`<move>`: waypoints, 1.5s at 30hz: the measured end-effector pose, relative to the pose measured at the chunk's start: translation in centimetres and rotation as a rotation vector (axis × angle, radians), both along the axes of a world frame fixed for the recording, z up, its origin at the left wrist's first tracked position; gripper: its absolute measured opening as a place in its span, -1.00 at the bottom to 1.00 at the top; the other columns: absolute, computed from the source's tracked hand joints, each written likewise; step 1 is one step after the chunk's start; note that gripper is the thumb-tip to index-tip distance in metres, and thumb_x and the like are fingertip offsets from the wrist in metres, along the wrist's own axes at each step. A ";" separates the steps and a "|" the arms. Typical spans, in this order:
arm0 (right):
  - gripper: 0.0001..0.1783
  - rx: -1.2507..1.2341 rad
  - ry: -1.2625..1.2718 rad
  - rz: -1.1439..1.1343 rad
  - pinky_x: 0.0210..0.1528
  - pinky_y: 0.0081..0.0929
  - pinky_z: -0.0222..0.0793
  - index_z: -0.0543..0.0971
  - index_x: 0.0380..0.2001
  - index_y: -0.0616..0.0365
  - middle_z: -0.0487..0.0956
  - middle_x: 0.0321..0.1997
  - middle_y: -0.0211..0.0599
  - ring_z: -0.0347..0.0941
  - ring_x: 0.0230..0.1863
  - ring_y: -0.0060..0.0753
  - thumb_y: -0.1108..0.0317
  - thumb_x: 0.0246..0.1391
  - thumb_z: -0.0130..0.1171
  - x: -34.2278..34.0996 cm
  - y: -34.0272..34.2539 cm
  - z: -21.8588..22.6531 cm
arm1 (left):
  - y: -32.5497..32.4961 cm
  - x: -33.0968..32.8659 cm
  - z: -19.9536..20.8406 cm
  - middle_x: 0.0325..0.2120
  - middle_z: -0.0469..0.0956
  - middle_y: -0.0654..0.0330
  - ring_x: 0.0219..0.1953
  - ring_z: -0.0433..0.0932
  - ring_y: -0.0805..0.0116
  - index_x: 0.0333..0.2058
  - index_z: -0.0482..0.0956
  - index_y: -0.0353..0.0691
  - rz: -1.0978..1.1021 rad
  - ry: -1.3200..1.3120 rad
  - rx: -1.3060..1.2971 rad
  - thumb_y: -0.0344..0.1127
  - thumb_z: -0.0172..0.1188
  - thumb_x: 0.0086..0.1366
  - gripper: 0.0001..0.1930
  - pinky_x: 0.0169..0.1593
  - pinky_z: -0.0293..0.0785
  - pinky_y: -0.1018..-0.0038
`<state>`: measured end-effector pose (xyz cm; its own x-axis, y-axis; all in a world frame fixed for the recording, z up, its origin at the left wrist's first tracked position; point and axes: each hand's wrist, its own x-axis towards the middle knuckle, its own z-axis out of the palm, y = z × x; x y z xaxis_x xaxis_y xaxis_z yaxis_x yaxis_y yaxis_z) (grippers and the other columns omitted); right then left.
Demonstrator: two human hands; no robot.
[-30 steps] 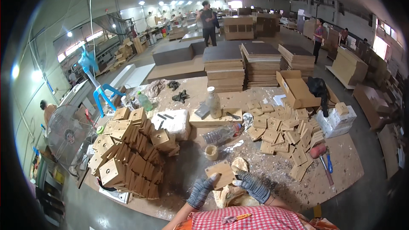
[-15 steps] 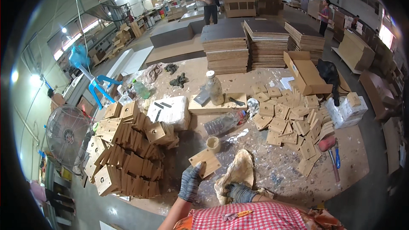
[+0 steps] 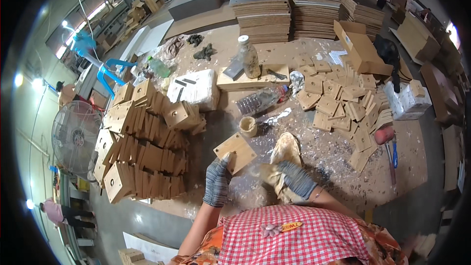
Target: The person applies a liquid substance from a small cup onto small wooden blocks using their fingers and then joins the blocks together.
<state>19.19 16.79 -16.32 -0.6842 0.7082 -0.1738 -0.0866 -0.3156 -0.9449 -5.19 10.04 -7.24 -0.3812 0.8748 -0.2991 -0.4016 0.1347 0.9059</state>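
Near the front of the worktable, my left hand [image 3: 218,181], in a grey knitted fingerless-looking glove, grips a flat square wooden plate [image 3: 237,152] with holes at its corners. Its thumb presses on the plate's upper face. A crumpled cream rag [image 3: 286,150] is bunched in my gloved right hand [image 3: 297,179], just right of the plate; the fingertips and the nearer end of the rag are smeared by motion. Beyond the plate stands a small tan cup [image 3: 248,127]. Stacked holed wooden plates [image 3: 152,154] rise to the left of my left hand.
More plates [image 3: 331,100] lie heaped on the right, beside a red-headed mallet [image 3: 384,135] and a blue-handled tool [image 3: 395,154]. Plastic bottles [image 3: 260,100], a white package [image 3: 194,88] and an open carton [image 3: 360,49] stand farther back. A fan [image 3: 76,135] is at the left.
The view has tipped downward. My right hand has lifted part of the rag and turned it toward the plate. My left hand still holds the plate.
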 end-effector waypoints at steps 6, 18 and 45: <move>-0.73 1.263 -0.783 0.108 0.08 -0.23 0.32 0.57 -0.17 0.10 0.51 -0.06 -0.11 0.42 -0.03 -0.16 0.40 0.07 -0.03 0.8 0.6 2.9 | -1.7 1.0 0.1 -0.29 0.55 -0.02 -0.34 0.61 0.13 -0.06 0.40 -0.45 0.065 -0.095 0.006 -0.12 0.14 0.26 -0.53 -0.30 0.61 0.34; -0.79 1.424 -0.930 0.637 0.12 -0.33 0.20 0.59 -0.29 -0.05 0.51 -0.14 -0.39 0.36 0.00 -0.33 0.33 -0.04 0.06 -3.0 -1.4 0.8 | -1.7 2.4 0.7 -0.30 0.55 0.00 -0.33 0.61 0.15 -0.06 0.41 -0.46 -0.031 0.011 0.091 -0.05 0.13 0.25 -0.48 -0.29 0.59 0.34; -0.62 0.693 0.003 -0.494 0.28 -0.26 0.10 0.49 0.00 0.11 0.44 0.07 -0.16 0.26 0.20 -0.07 0.32 0.08 0.15 2.2 -0.9 13.2 | 0.5 8.3 6.6 -0.40 0.63 0.19 -0.44 0.51 0.59 -0.12 0.55 -0.41 -0.480 0.509 -0.106 -0.35 0.30 0.15 -0.66 -0.38 0.47 0.60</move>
<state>21.43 15.92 -3.10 -0.2683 0.8715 0.4105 -0.0650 0.4088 -0.9103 3.14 10.52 -0.67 -0.0758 0.9572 -0.2795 0.1946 0.2891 0.9373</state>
